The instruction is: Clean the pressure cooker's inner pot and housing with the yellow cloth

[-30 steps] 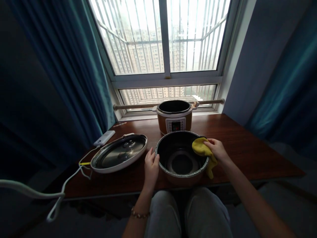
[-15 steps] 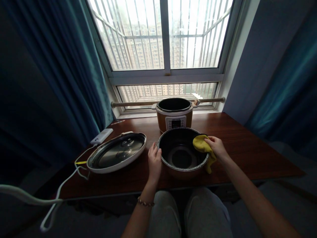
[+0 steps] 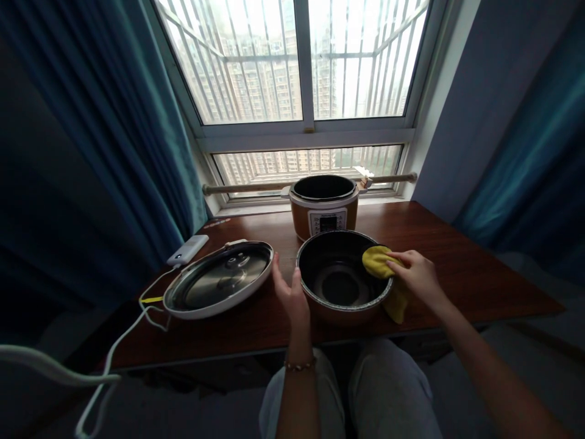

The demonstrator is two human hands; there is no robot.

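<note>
**Left hand opens off the pot rim while the cloth stays on the far side**

Since half a second ago the left hand (image 3: 289, 291) has come off the rim of the inner pot (image 3: 343, 277): it then clasped the left edge, and now stands just beside it, palm turned toward the pot wall, fingers spread and holding nothing. The pot itself has shifted a little to the right on the table.

The wooden table (image 3: 457, 268) runs under the barred window (image 3: 301, 91), with blue curtains hanging at both sides. On it, from largest down: the oval lid (image 3: 219, 278) lies flat to the left of the pot, well apart from it; the dark round inner pot sits near the table's front edge, right in front of the person's knees; the orange cooker base (image 3: 324, 204) stands behind it against the sill, open at the top.

The right hand (image 3: 418, 277) presses a yellow cloth (image 3: 381, 262) onto the pot's right rim, fingers closed over it, the cloth's tail hanging down outside the wall. A white power bank (image 3: 188, 249) lies at the table's left edge, its cable (image 3: 123, 332) trailing off toward the floor.
</note>
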